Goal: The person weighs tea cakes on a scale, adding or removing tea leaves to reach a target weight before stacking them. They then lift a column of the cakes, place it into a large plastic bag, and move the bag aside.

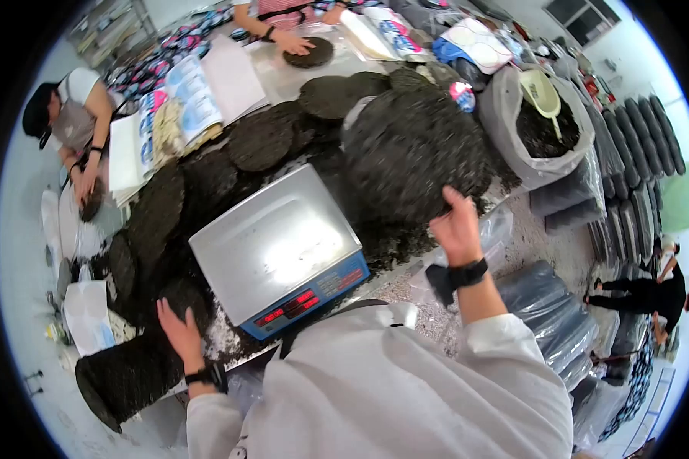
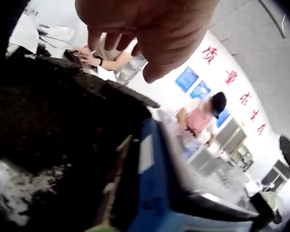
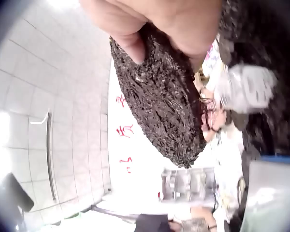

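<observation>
A round dark cake of dried seaweed (image 1: 417,153), blurred in the head view, is gripped at its near edge by my right hand (image 1: 459,229). The right wrist view shows this seaweed cake (image 3: 159,106) tilted on edge, with the thumb and fingers of the right hand (image 3: 159,24) pinching its rim. My left hand (image 1: 182,336) holds nothing; its fingers are spread and relaxed beside the digital scale (image 1: 279,245). The scale's steel plate carries nothing, and its red display is lit. Several seaweed cakes lie on their sides in a row (image 1: 130,375) by the left hand.
More seaweed cakes (image 1: 260,141) and loose seaweed cover the table behind the scale. A lined sack with a scoop (image 1: 542,96) stands at the right. Bagged stacks (image 1: 547,314) lie on the floor. Two people work across the table, one pressing a cake (image 1: 308,52).
</observation>
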A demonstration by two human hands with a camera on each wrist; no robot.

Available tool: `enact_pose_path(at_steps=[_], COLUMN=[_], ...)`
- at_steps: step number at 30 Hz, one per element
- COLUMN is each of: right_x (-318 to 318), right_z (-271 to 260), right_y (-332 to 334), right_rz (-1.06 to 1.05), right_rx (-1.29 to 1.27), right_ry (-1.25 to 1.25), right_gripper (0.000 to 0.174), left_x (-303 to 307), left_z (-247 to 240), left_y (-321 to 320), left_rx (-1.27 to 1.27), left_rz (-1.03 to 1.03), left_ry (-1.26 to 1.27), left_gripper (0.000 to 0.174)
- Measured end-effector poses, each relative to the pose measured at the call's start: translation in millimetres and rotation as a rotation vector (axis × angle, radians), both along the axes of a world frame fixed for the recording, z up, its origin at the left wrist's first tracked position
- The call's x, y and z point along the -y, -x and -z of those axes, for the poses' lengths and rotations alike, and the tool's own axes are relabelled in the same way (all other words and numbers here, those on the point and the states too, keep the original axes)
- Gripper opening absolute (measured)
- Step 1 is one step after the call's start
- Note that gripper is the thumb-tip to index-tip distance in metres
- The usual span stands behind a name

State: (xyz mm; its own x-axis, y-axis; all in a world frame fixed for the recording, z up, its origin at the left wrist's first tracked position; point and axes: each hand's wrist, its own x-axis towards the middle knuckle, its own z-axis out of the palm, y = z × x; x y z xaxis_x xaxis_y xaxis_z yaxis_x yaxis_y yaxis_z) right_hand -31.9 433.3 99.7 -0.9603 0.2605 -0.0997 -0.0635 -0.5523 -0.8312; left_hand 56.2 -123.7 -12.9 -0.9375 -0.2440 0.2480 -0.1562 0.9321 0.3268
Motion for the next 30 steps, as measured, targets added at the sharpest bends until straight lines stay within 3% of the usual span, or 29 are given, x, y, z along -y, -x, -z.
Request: enact_pose_path(at_steps=[1,3,6,9,13,15,16,17,19,21,22,24,25,27,29,30], right_x=[38,88,131,150,165,178,175,177,191,183,179,166,155,137,119,115], right_z=[-5,-1,11,-2,-23,-28,-1,4,47,65,62,54,54,43,42,43], right_y=[-7,-19,-30,-31,-28,-29,-29,-26,-36,-45,-45,-47,-47,-45,-45,-45], right_rz=[-0.055,-0.190,-0.252,-0.325,-0.236,-0.172,-0.253,-0.441,-0.698,-0.772,-0.708,-0.623,-0.589,-0.515,-0.474,-0.422], right_rx=[0.001,0.068,0.263,0.214,0.213,0.417,-0.178,-0.404,-0.390,-0.371,-0.333,-0.240,-0.228,-0.221,-0.211,-0.198], right_ry=[0.258,0.348,0.368,0.346,0.215,-0.907,-1.156,-1.550,-1.769,-1.710,-1.700,-1.690,-1.672,-1.667,-1.645,-1.630], right_gripper=[0.035,0.038,0.041,0.042,0.037,0.042,0.044,0.052,0.056,0.057,0.055,0.051,0.049,0.043,0.042,0.041], left_x=[15,35,50,51,70,80,76,70,60,46,48,61,74,99,100,95], left_z=[27,67,113,125,117,116,111,105,102,86,79,67,70,80,46,32], left_y=[-2,-3,-12,-19,-25,-26,-23,-22,-20,-13,-8,0,-4,-16,-26,-33], left_rx=[0.029,0.252,0.638,0.573,0.523,0.548,0.567,0.592,0.583,0.621,0.634,0.684,0.686,0.182,-0.100,-0.196], left_rz=[-0.067,-0.169,-0.230,-0.173,-0.054,-0.021,-0.002,0.020,-0.003,-0.086,-0.103,-0.171,-0.178,-0.172,-0.311,-0.367], left_ry=[0.104,0.209,0.072,0.189,0.069,0.047,0.064,0.081,0.134,0.172,0.167,-0.088,-0.083,-0.029,-0.363,-0.644], left_gripper=[0.067,0.086,0.090,0.089,0.086,0.083,0.081,0.080,0.079,0.069,0.069,0.053,0.053,0.040,0.038,0.035])
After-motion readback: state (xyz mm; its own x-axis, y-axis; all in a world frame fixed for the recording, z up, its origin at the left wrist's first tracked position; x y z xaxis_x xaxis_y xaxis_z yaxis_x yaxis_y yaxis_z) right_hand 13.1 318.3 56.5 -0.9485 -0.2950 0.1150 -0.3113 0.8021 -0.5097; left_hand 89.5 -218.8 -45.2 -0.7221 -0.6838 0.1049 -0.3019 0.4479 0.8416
